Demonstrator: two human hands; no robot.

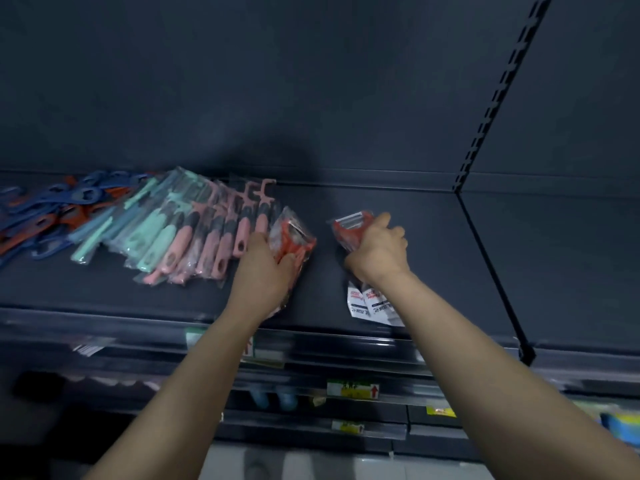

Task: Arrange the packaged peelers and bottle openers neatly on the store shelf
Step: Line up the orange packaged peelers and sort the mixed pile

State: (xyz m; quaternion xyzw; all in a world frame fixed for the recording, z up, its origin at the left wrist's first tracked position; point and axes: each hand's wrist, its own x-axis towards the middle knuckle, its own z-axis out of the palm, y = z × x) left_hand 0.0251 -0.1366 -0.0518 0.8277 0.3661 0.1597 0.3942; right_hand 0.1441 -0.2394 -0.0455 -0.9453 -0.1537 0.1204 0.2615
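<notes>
At centre frame, the left hand (265, 268) grips a red peeler pack (294, 237) on the dark shelf (433, 258), its fingers partly hidden. The right hand (379, 251) clutches a second red pack (349, 225), covering the handle. Pink and mint peelers (194, 230) fan out at left. The blurred bottle openers (52, 209) are cut off by the left edge.

On the shelf (433, 258) before you, the bottle openers (52, 216) lay heaped at 10 o'clock, near the back panel (311, 98). On their 3 o'clock side ran the overlapping row of packaged peelers (194, 233), handles toward you. Your left hand (266, 268), at 12 o'clock, gripped the end packet (294, 237) beside that row. Your right hand (381, 251), at 1 o'clock and apart from it, held a stack of packets (353, 226). The upright (491, 271) stood at 2 o'clock, and the lower shelves (311, 414) at 6 o'clock.
</notes>
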